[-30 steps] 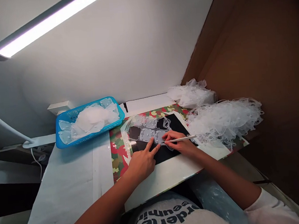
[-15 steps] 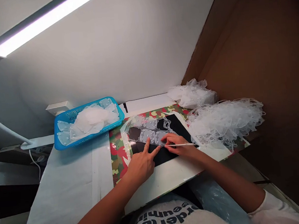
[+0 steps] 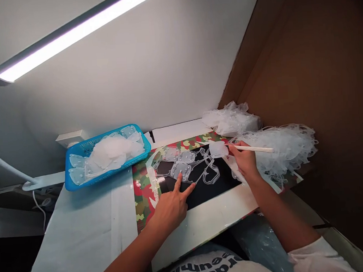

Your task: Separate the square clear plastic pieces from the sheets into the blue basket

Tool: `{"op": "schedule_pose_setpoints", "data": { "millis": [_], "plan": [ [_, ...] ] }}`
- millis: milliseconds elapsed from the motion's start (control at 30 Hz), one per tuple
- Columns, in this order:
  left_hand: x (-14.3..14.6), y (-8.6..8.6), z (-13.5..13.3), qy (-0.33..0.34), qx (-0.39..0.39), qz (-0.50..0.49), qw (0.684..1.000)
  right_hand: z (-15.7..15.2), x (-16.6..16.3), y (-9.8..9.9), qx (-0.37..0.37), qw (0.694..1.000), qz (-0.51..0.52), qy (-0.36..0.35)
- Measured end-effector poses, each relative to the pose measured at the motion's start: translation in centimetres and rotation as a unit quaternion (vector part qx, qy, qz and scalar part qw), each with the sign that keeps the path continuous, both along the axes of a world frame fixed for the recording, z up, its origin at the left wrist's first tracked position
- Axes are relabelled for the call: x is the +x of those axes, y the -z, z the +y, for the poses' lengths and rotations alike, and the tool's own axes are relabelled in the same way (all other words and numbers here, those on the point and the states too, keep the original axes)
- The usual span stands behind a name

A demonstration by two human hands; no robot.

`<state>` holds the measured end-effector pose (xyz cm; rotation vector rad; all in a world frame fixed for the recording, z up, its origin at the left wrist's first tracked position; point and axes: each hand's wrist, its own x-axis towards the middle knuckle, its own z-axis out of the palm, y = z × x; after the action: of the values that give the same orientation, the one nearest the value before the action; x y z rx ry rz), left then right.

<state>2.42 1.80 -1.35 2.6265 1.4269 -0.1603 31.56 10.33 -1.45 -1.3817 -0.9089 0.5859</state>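
A clear, thin sheet of moulded plastic (image 3: pixel 180 170) with rounded cut-out shapes and small raised bumps lies on a black mat (image 3: pixel 215 193). My left hand (image 3: pixel 171 207) presses it with the index finger stretched out, the thumb spread on the mat's near side and the other fingers curled. Above the mat's far right part, my right hand (image 3: pixel 246 161) pinches a frosted plastic piece (image 3: pixel 219 149) at its edge. A slim white stick (image 3: pixel 257 148) sits in the same hand, pointing right. Thin empty outlines of the sheet trail beside the piece.
A blue basket (image 3: pixel 110 179) at the left holds a heap of frosted pieces (image 3: pixel 111 151). To the right lie a pile of stringy plastic offcuts (image 3: pixel 282 154) and a second pile (image 3: pixel 231 120) behind it. A brown cardboard panel (image 3: pixel 313 60) borders the right side.
My right hand has moved up and right from the sheet, taking a frosted piece with it and leaving an open outline. My left hand stays on the sheet.
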Motion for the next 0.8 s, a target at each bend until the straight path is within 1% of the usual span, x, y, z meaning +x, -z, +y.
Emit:
{"op": "schedule_pose_setpoints", "data": {
  "millis": [67,133,200,267,300,333,367,400,433,467,500,533,567,600,667,733,800],
  "plan": [
    [-0.2,-0.1,0.1,-0.007,-0.014,-0.014,1.0,-0.1,-0.3,0.3,0.001,0.994,0.11,-0.011],
    [-0.4,-0.6,0.4,-0.011,-0.033,-0.047,0.998,-0.7,-1.4,0.3,-0.013,0.981,0.183,-0.064],
    [-0.7,-1.5,1.2,-0.026,-0.044,-0.118,0.992,-1.4,-2.7,0.1,-0.047,0.967,0.201,-0.148],
    [-0.6,-2.5,2.4,-0.062,-0.055,-0.233,0.969,-2.0,-3.8,-0.4,-0.075,0.955,0.189,-0.215],
    [-0.3,-2.9,3.2,-0.084,-0.079,-0.298,0.948,-2.4,-4.2,-0.7,-0.081,0.952,0.18,-0.234],
    [0.0,-3.3,3.9,-0.109,-0.124,-0.36,0.918,-2.7,-4.6,-1.0,-0.079,0.951,0.172,-0.245],
    [0.5,-3.5,4.7,-0.135,-0.191,-0.413,0.88,-3.0,-4.9,-1.3,-0.075,0.95,0.163,-0.256],
    [1.0,-3.5,5.5,-0.159,-0.272,-0.452,0.834,-3.3,-5.2,-1.6,-0.069,0.948,0.152,-0.27],
    [1.6,-3.3,6.1,-0.18,-0.351,-0.478,0.785,-3.6,-5.5,-1.8,-0.066,0.944,0.142,-0.292],
    [2.2,-3.0,6.7,-0.197,-0.414,-0.494,0.739,-4.0,-5.8,-2.1,-0.067,0.936,0.132,-0.32],
    [2.7,-2.5,7.2,-0.207,-0.453,-0.505,0.705,-4.3,-6.0,-2.2,-0.073,0.925,0.124,-0.351],
    [3.2,-2.0,7.5,-0.21,-0.471,-0.515,0.685,-4.5,-6.1,-2.3,-0.081,0.916,0.118,-0.375],
    [3.7,-1.4,7.7,-0.209,-0.473,-0.523,0.678,-4.7,-6.1,-2.3,-0.088,0.91,0.115,-0.389],
    [4.0,-0.9,7.7,-0.208,-0.465,-0.531,0.677,-4.8,-6.0,-2.2,-0.092,0.91,0.11,-0.388],
    [4.4,-0.2,7.5,-0.208,-0.441,-0.545,0.682,-4.7,-5.6,-1.9,-0.086,0.926,0.091,-0.356],
    [4.6,0.1,7.1,-0.207,-0.411,-0.562,0.688,-4.4,-5.1,-1.6,-0.082,0.936,0.062,-0.336],
    [4.6,0.2,6.7,-0.202,-0.375,-0.574,0.699,-4.0,-4.8,-1.4,-0.097,0.932,0.042,-0.348]
  ]
}}
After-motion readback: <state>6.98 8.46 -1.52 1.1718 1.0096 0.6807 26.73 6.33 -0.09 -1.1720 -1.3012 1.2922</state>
